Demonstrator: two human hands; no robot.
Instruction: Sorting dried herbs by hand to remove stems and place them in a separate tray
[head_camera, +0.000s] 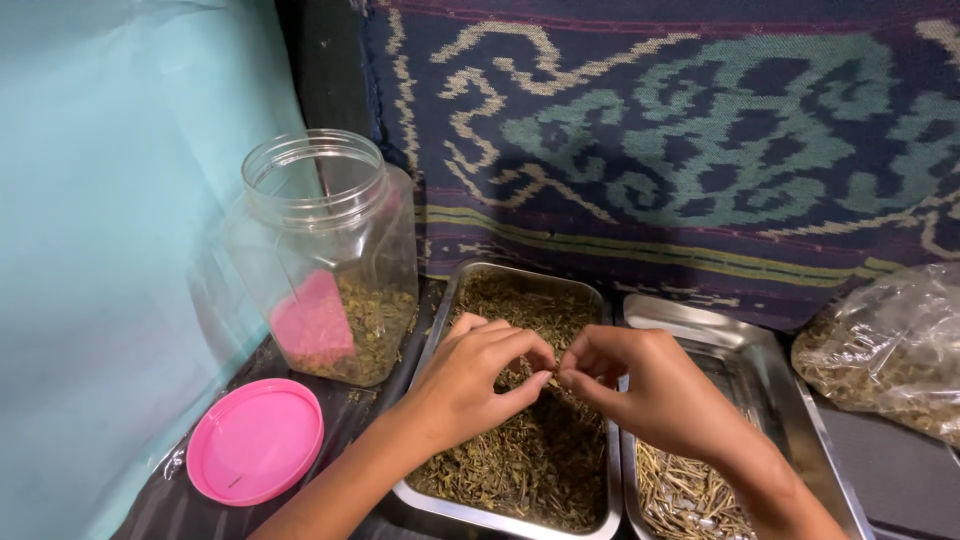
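Hands over metal tray (440, 320) of dried herbs (520, 455): left hand (475, 375), right hand (640, 385), fingers pinching small herb bits.

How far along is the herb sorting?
Done: the right tray holds some pale stems, and the open jar holds a shallow layer of leaves. In hand: left hand and right hand pinch one sprig. Left: the left tray remains nearly full.

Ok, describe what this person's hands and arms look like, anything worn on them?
Both are bare: the left hand and right hand show no gloves, rings, watch or bracelets. The forearms are uncovered to the frame's edge, with no sleeve in view. Fingernails are short and unpainted.
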